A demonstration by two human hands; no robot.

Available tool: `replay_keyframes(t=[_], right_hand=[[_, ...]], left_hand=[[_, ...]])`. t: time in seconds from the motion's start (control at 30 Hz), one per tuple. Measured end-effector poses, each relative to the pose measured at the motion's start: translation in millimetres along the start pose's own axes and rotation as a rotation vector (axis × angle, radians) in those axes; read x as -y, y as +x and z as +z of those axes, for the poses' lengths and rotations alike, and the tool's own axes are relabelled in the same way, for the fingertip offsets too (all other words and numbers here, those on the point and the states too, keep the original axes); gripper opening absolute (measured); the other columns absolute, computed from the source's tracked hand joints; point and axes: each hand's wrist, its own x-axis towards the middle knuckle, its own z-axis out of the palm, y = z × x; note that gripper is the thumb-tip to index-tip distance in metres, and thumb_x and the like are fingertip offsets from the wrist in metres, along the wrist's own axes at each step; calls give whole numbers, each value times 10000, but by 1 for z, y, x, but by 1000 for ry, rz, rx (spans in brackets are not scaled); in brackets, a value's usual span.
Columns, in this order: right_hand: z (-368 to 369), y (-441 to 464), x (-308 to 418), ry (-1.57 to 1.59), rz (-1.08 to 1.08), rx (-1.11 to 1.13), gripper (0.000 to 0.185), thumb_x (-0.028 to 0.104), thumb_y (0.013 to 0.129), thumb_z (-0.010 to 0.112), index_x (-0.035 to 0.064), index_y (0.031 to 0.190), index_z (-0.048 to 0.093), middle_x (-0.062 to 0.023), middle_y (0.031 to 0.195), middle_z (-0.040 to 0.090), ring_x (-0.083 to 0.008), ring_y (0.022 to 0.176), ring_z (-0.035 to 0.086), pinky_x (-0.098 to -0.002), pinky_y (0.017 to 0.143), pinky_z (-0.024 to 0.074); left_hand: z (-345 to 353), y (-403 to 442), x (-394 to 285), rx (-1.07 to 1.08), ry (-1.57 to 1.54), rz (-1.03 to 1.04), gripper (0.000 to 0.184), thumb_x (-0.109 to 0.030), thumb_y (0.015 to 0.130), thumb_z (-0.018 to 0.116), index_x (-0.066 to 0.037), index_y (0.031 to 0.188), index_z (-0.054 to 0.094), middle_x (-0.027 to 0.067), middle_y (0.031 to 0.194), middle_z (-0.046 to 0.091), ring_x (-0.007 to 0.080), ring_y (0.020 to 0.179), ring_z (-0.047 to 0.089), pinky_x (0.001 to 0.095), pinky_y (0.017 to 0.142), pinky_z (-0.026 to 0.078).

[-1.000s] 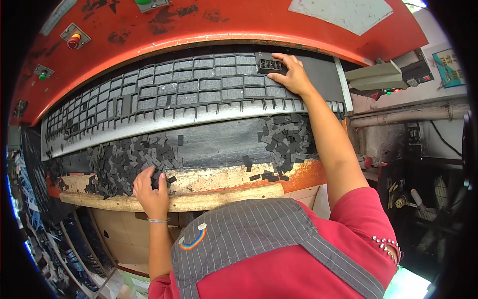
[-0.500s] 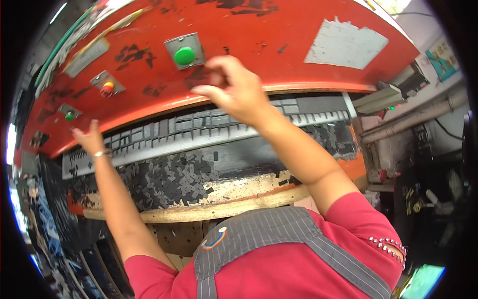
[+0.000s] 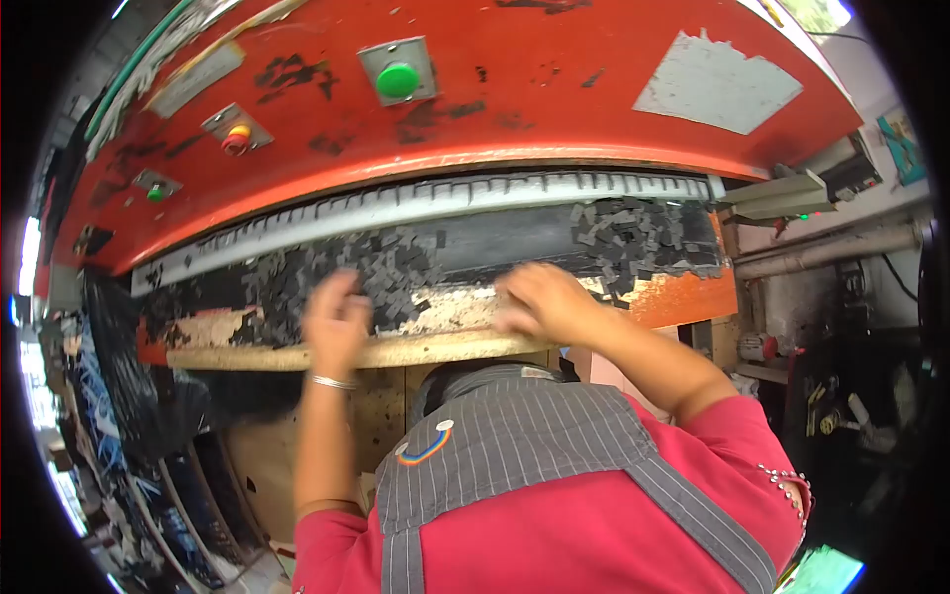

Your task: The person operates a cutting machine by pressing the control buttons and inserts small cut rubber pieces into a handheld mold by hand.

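My left hand [image 3: 336, 322], with a bracelet on the wrist, is over the front of a pile of small flat black pieces [image 3: 381, 262]. It is blurred, but its thumb and fingers look apart, and nothing shows in it. Farther right, my right hand [image 3: 549, 302] hovers by the worn front strip of the bench [image 3: 460, 309], fingers bent and thumb apart, also without anything visible. Behind both hands, a long pale bar [image 3: 396, 213] with dark notches runs along the opening beneath the red machine panel [image 3: 534, 99].
The panel carries a large green button [image 3: 398, 80], a red button with a yellow collar [image 3: 236, 141] and a small green button [image 3: 155, 192]. More black pieces [image 3: 628, 238] lie at the bench's right. A black plastic bag [image 3: 129, 366] hangs at left.
Both hands have come down from the red panel toward the bench front. The notched bar sits closer under the panel, and the grid of strips behind it is now hidden. The view has shifted slightly.
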Motion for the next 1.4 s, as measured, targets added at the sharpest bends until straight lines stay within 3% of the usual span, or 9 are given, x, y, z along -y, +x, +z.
replay_keyframes(t=[0.23, 0.5, 0.53, 0.67, 0.77, 1.07, 1.2, 1.3, 1.4], right_hand=[[24, -71, 24, -231, 251, 52, 513, 76, 629, 828, 16, 1103, 639, -139, 1024, 596, -321, 1005, 569, -403, 881, 497], [-32, -50, -11, 52, 147, 420, 484, 263, 778, 808, 37, 1192, 698, -179, 1151, 693, -342, 1106, 640, -406, 944, 518], [-62, -26, -15, 163, 436, 595, 467, 295, 795, 796, 45, 1180, 710, -201, 1187, 689, -356, 1108, 655, -409, 950, 527], [-100, 29, -147, -287, 348, -255, 502, 370, 878, 753, 52, 1255, 660, -217, 1299, 636, -380, 1270, 557, -448, 1078, 438], [-109, 64, -238, -532, 401, -333, 662, 426, 909, 706, 148, 1468, 484, -202, 1449, 517, -383, 1337, 490, -480, 1090, 422], [-95, 77, -250, -420, 265, -284, 444, 208, 792, 802, 60, 1167, 617, -160, 1117, 647, -385, 1096, 581, -461, 938, 478], [-80, 45, -170, 106, 479, -229, 499, 404, 912, 697, 12, 1208, 609, -199, 1183, 661, -365, 1047, 627, -450, 954, 487], [-53, 17, -104, 1005, 838, 44, 451, 451, 1005, 586, 55, 1216, 627, -55, 967, 642, -130, 735, 573, -261, 600, 488], [-35, 7, -44, 1382, 1102, 139, 393, 417, 1030, 550, 52, 1155, 619, -34, 725, 569, -98, 539, 485, -223, 429, 377]], left_hand=[[92, -74, -97, 247, 112, 257, 196, -204, 835, 700, -86, 987, 736, 73, 957, 697, 290, 916, 626, 408, 856, 475], [105, -62, -101, 139, 142, 287, 91, -181, 768, 739, -93, 755, 715, 34, 750, 617, 246, 757, 587, 372, 724, 442], [108, -60, -101, 113, 152, 296, 115, -204, 755, 752, -113, 707, 699, 19, 713, 594, 231, 722, 579, 367, 681, 437], [111, -56, -104, 124, 219, 248, 156, -261, 760, 743, -143, 696, 665, 1, 714, 564, 214, 719, 569, 351, 625, 447], [112, -54, -108, 175, 246, 166, 173, -276, 770, 742, -148, 691, 657, 2, 716, 565, 216, 714, 571, 353, 621, 453], [110, -49, -122, 199, 297, 119, 136, -251, 780, 757, -139, 754, 683, -1, 767, 635, 225, 759, 615, 356, 653, 472], [105, -45, -121, 270, 119, 40, 305, -113, 797, 783, -63, 1088, 707, 90, 1018, 707, 259, 943, 667, 346, 803, 532], [108, -30, -122, 199, -20, 226, 585, -83, 771, 819, -42, 1313, 603, 164, 1249, 630, 282, 1079, 637, 346, 871, 537], [109, -22, -127, 323, -270, 125, 830, -178, 756, 872, -22, 1457, 458, 190, 1411, 514, 353, 1265, 542, 408, 1039, 483]])
